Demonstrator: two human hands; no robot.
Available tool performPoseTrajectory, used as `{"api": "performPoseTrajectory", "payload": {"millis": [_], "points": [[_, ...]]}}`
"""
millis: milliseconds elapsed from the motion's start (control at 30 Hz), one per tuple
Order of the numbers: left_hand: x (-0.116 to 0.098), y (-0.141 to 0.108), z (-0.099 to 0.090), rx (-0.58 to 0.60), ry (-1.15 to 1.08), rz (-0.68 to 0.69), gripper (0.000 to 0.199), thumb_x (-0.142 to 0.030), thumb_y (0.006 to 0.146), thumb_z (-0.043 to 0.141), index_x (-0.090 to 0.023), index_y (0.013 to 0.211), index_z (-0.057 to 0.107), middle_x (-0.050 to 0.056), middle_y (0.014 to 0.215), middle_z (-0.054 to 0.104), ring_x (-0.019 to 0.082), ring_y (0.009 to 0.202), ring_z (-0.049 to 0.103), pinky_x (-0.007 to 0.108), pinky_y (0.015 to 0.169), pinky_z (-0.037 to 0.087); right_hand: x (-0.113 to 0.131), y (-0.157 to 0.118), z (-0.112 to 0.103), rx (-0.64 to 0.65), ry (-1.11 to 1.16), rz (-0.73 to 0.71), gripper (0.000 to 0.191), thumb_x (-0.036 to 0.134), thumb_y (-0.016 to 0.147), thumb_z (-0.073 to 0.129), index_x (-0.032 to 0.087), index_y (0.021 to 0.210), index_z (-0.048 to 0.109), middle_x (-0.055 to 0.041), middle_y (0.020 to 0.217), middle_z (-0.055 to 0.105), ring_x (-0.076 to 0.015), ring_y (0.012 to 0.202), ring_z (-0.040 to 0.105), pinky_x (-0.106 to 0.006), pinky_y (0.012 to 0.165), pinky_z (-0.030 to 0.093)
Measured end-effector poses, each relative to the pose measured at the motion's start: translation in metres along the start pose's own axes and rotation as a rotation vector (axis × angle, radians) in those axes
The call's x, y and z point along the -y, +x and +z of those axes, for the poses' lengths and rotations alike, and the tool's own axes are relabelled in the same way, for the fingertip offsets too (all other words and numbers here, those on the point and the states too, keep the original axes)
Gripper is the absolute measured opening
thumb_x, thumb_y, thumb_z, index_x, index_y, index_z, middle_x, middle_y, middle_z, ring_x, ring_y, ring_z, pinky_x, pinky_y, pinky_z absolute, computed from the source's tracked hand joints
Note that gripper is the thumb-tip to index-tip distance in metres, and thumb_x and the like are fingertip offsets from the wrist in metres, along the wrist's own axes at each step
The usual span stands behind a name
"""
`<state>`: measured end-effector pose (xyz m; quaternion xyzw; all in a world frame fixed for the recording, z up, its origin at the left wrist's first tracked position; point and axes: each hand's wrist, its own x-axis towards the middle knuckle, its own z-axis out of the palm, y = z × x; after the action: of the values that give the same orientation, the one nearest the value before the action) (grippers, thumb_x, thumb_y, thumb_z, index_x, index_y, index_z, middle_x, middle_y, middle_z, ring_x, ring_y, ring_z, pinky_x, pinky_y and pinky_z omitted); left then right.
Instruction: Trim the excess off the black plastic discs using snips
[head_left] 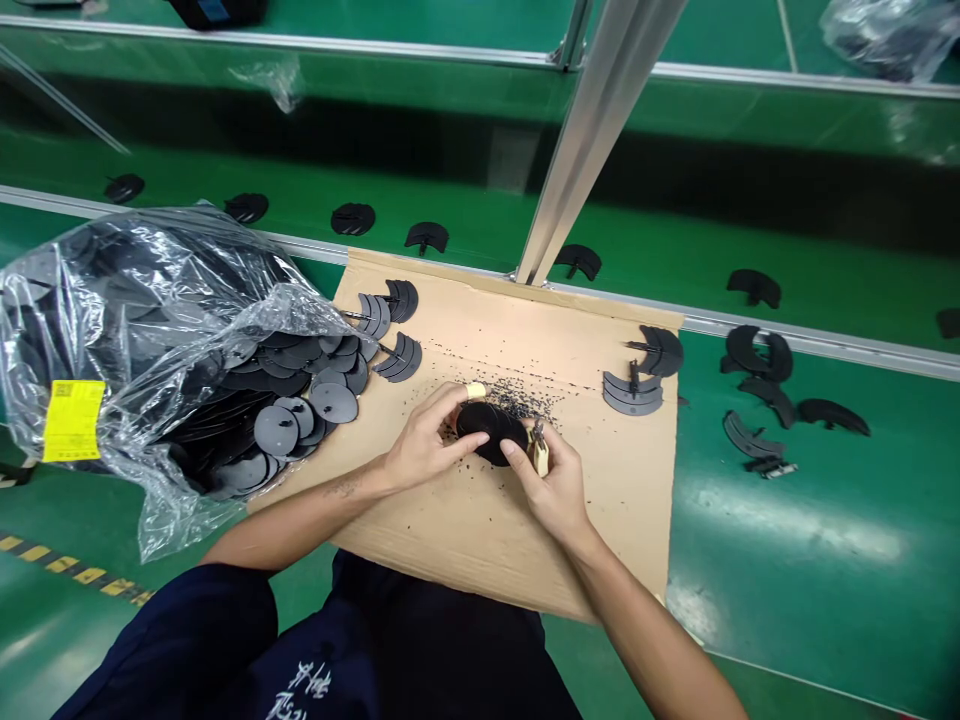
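My left hand grips the left side of several round black discs, its thumb lying on top and a yellow wrap on one finger. The right edge of the same discs is held by my right hand, thumb on the rim. A small metal tool, partly hidden, sits among the right fingers, beside a yellowish wrap. Tiny black bits are scattered on the cardboard around and beyond the discs.
A clear plastic bag spilling dark discs lies at the left. Curved dark pieces rest on the cardboard's left side, with others at its right. More pieces lie farther right. A metal post rises behind the cardboard.
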<state>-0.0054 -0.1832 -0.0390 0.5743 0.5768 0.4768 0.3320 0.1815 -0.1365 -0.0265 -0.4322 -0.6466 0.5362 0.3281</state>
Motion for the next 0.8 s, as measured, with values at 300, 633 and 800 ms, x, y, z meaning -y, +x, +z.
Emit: {"api": "performPoseTrajectory", "payload": {"millis": [300,633,800], "points": [[0.0062,0.0024,-0.0005,0.126,-0.332,-0.220,0.041,-0.041,0.082,0.078,-0.015,0.112,0.066,0.010,0.105,0.074,0.021,0.096,0.071,0.033,0.085,0.060,0.0023,-0.0004,-0.0013,0.010,-0.032,-0.058,0.021,0.043,0.089,0.065,0.023,0.093,0.063,-0.0014,0.084,0.066,-0.0190,0.075,0.060,-0.031,0.072,0.050],[0.0055,0.0023,-0.0018,0.113,-0.380,-0.170,0.039,-0.035,0.080,0.081,-0.016,0.112,0.067,0.009,0.103,0.073,0.020,0.095,0.069,0.030,0.085,0.057,0.0026,-0.0017,-0.0015,0.006,-0.061,-0.100,0.023,0.044,0.091,0.064,0.021,0.096,0.063,-0.0021,0.085,0.066,-0.0186,0.076,0.061,-0.031,0.071,0.051],[0.0056,0.0032,-0.0015,0.098,-0.432,-0.158,0.040,-0.034,0.079,0.082,-0.017,0.112,0.067,0.008,0.105,0.074,0.020,0.099,0.069,0.031,0.090,0.054,0.0005,-0.0019,-0.0012,-0.029,-0.071,-0.174,0.017,0.037,0.092,0.064,0.021,0.099,0.062,-0.0023,0.087,0.066,-0.0181,0.076,0.062,-0.031,0.071,0.052]]}}
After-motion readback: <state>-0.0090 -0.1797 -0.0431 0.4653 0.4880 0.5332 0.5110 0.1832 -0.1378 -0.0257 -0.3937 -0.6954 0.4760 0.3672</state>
